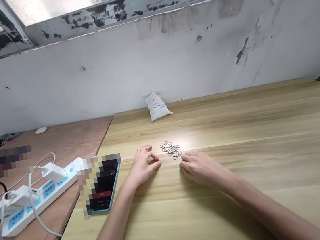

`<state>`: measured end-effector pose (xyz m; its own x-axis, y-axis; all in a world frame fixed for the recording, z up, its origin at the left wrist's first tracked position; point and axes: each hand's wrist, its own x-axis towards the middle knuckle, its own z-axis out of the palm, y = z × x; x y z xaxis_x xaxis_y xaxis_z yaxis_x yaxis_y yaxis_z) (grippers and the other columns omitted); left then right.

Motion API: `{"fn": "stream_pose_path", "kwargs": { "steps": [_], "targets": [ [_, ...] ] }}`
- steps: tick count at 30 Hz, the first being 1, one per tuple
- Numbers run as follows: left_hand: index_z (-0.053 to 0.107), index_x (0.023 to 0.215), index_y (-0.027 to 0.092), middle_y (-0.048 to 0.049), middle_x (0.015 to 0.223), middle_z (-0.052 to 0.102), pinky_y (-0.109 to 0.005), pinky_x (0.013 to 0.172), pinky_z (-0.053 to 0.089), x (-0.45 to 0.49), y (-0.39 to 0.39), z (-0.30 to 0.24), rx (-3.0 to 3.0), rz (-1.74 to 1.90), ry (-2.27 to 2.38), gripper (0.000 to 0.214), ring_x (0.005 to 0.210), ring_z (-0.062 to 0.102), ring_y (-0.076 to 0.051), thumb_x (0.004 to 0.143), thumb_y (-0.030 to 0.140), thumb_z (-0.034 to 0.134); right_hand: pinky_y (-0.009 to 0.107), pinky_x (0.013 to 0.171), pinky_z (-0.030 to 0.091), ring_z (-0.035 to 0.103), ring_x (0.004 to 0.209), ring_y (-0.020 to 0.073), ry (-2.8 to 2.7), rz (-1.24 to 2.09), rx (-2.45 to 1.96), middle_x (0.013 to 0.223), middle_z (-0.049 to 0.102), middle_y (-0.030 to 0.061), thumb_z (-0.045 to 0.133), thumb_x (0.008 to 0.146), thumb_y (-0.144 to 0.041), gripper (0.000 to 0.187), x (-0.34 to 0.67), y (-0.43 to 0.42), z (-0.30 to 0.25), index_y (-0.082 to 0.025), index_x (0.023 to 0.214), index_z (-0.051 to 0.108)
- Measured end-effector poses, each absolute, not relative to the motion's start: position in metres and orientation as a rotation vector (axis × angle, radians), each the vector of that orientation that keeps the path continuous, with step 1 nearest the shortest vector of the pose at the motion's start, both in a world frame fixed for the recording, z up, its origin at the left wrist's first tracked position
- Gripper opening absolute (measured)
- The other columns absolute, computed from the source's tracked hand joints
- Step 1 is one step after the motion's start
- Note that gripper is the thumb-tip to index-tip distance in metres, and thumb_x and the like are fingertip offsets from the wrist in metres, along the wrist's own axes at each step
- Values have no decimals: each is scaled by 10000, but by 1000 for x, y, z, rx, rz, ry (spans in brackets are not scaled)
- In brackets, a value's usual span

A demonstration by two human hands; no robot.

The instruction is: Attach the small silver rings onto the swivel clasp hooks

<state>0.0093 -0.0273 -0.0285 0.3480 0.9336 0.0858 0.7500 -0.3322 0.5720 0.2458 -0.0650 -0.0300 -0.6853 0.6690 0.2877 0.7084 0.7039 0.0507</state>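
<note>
A small pile of silver metal clasps [171,149], which look like lobster clasps with rings, lies on the wooden table. On its left side rests my left hand [145,164], open, with thumb and fingers apart and nothing visible between them. A few tiny metal pieces [148,145] show just beyond its fingertips, partly hidden. My right hand [197,167] is at the near right edge of the pile, its fingers curled and pressed together. Its fingertips are close to the nearest clasp; what they pinch, if anything, is hidden.
A white plastic packet [157,106] stands at the back by the wall. Left of my left forearm lies a phone [106,186] with a dark screen. Farther left, a brown table [68,141] holds a white power strip [49,191] with chargers and cables.
</note>
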Motion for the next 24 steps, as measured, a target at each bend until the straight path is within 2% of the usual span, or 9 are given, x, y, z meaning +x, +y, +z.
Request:
{"fn": "stream_pose_path", "kwargs": {
  "steps": [5, 7, 13, 17, 24],
  "targets": [
    [680, 806, 204, -105, 1356, 524, -508, 1114, 319, 9, -29, -26, 2222, 601, 1536, 110, 1354, 380, -305, 793, 312, 696, 288, 614, 315, 529, 668, 140, -2604, -137, -1177, 769, 631, 38, 485, 917, -144, 198, 249, -68, -21, -165, 774, 619],
    [681, 793, 206, -100, 1360, 528, -528, 1103, 320, 9, -31, -25, 2242, 626, 1591, 130, 1339, 392, -311, 783, 331, 714, 295, 612, 309, 534, 654, 141, -2627, -135, -1233, 761, 637, 42, 507, 922, -184, 208, 250, -69, -19, -163, 753, 625],
    [713, 746, 224, -82, 1327, 569, -543, 1098, 314, 10, -32, -24, 2222, 579, 1638, 99, 1328, 409, -324, 787, 314, 714, 309, 602, 287, 527, 623, 146, -2705, -220, -1189, 674, 641, 43, 512, 874, -66, 262, 248, -68, -27, -163, 667, 641],
    [721, 768, 219, -106, 1378, 530, -548, 1107, 302, 11, -30, -25, 2156, 527, 1654, 80, 1361, 379, -334, 779, 298, 712, 311, 592, 271, 519, 610, 155, -2687, -254, -1132, 618, 630, 41, 498, 837, -31, 262, 246, -69, -30, -160, 646, 623],
    [704, 745, 213, -97, 1381, 530, -522, 1103, 329, 7, -31, -28, 2207, 590, 1560, 110, 1368, 372, -310, 798, 308, 690, 290, 593, 280, 519, 608, 144, -2579, -55, -1157, 647, 642, 24, 478, 834, -57, 229, 244, -69, -29, -174, 675, 594]
  ]
}}
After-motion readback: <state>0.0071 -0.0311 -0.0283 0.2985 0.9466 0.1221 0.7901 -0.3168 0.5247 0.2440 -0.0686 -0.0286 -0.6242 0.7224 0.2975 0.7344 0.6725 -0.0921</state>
